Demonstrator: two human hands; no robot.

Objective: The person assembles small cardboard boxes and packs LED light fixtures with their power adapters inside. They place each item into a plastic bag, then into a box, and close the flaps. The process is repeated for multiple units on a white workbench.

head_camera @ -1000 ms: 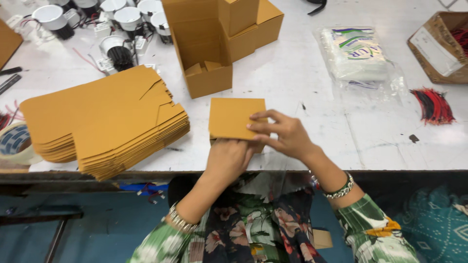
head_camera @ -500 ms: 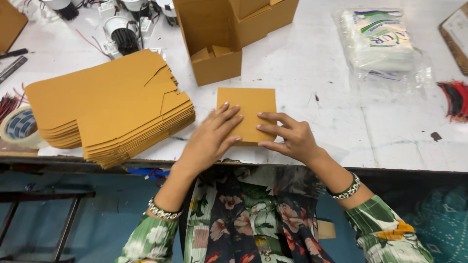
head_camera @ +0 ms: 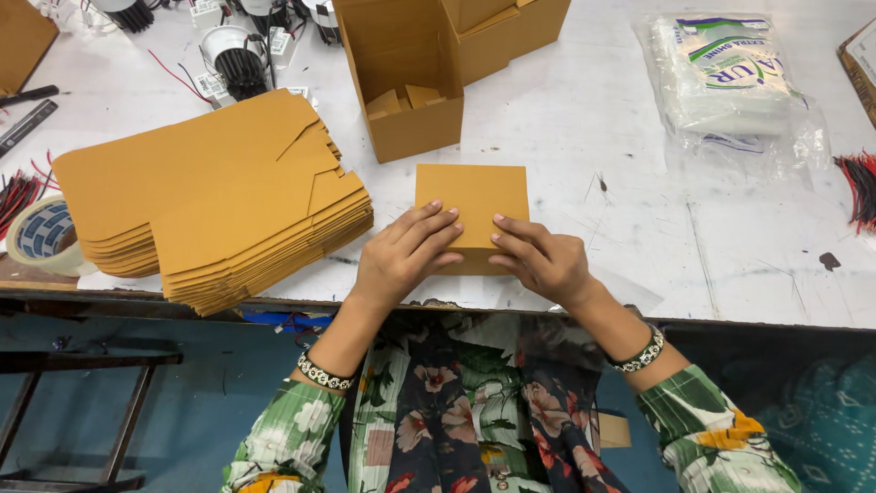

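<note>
A small flat brown cardboard piece (head_camera: 473, 197) lies on the white table (head_camera: 639, 228) near its front edge. My left hand (head_camera: 401, 258) rests palm down on its near left part, fingers spread flat. My right hand (head_camera: 540, 258) presses on its near right part, fingertips almost meeting those of the left. Both hands hold the piece flat against the table. Left of my hands sits a tall stack of flat brown box blanks (head_camera: 219, 196).
An open brown box (head_camera: 401, 82) stands just behind the piece, with more assembled boxes (head_camera: 502, 27) beyond. A clear bag of white packets (head_camera: 730, 82) lies at the right. A tape roll (head_camera: 46, 236), red and black wires (head_camera: 856, 187) and lamp parts (head_camera: 233, 59) sit around.
Both hands have come down flat onto the cardboard piece, which was held by its near edge before. The view has shifted closer over the table.
</note>
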